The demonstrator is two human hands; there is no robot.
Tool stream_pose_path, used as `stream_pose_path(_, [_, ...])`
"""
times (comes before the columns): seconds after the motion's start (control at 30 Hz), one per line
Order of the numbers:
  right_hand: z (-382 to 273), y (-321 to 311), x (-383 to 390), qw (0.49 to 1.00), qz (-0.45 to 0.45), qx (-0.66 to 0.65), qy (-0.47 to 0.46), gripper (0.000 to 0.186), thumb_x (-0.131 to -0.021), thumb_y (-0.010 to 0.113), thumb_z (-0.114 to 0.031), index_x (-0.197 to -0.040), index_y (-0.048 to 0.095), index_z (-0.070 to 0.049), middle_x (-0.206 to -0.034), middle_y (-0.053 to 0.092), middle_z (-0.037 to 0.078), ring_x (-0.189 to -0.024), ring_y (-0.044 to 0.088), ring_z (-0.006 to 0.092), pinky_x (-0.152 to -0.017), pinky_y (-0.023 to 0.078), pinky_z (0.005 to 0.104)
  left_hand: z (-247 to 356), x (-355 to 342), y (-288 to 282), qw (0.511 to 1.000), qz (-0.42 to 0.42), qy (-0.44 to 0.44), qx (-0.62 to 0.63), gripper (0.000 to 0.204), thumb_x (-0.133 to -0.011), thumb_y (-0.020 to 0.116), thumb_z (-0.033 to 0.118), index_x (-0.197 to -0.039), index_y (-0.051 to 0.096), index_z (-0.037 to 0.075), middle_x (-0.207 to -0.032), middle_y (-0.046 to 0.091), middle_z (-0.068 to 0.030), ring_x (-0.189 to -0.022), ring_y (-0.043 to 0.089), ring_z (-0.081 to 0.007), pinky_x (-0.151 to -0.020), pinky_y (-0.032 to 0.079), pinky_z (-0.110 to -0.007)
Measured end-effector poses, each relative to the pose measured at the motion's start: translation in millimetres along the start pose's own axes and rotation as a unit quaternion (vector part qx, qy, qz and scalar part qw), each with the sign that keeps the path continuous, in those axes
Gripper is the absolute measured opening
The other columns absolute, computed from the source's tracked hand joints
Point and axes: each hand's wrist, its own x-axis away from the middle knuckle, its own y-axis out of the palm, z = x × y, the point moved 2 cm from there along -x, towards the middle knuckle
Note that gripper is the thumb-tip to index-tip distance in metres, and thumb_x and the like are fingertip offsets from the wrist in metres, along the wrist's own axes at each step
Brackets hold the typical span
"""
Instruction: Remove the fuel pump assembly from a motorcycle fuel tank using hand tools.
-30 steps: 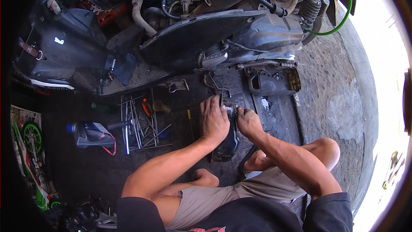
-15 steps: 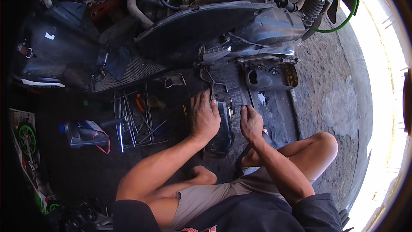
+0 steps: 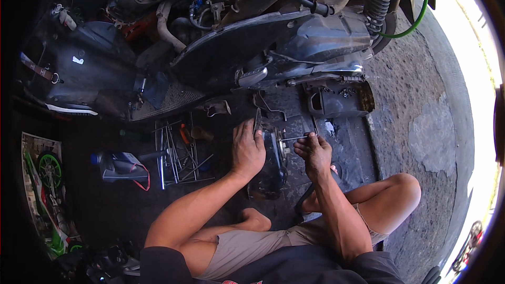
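1. Right hand [image 3: 314,153]: fingers close on a thin metal rod [image 3: 295,138]; the rod points left from this grip, its far end at a small fitting [image 3: 285,150].
2. Left hand [image 3: 249,150]: lies against the left side of the black part [image 3: 269,181]; whether its fingers close round the edge cannot be told.
3. Black part: low over the floor [image 3: 121,215], between the two grips and extending nearer the body; the fitting sits on its right side.
4. Done, by judgement: the black part is off the scooter [image 3: 236,42], which stands beyond both grips; the open box [image 3: 336,106], beyond the right grip, also appears detached, small bolts [image 3: 347,92] on it.
5. Remaining, by judgement: work at the fitting is unfinished; loose tools [image 3: 171,150], well left of the left grip, lie unheld.
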Motion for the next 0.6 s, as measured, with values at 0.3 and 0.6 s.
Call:
stream_pose_path(0.3, [-2.1,1.3,-4.9,0.999,0.024,-0.022,0.018,0.028,-0.102,0.054,-0.023,-0.103,0.056,0.005,-0.087,0.066,0.015,-0.069,0.069,0.024,-0.061,0.06,0.0324,5.3,1.5,0.6,0.999,-0.016,-0.039,0.007,0.03,-0.092,0.053,0.01,-0.12,0.055,-0.002,-0.116,0.06,-0.0236,-0.108,0.054,-0.0433,-0.096,0.042,-0.049])
stream_pose_path(0.6, [-7.0,8.3,0.0,0.999,0.028,-0.016,0.028,0.027,-0.099,0.06,-0.02,-0.097,0.06,0.006,-0.083,0.067,0.014,-0.065,0.069,0.0227,-0.059,0.06,0.0319,-0.3,-0.8,-4.4,0.999,0.007,-0.038,-0.003,0.029,-0.092,0.054,0.011,-0.118,0.058,-0.001,-0.11,0.063,-0.0223,-0.104,0.057,-0.0431,-0.094,0.044,-0.048])
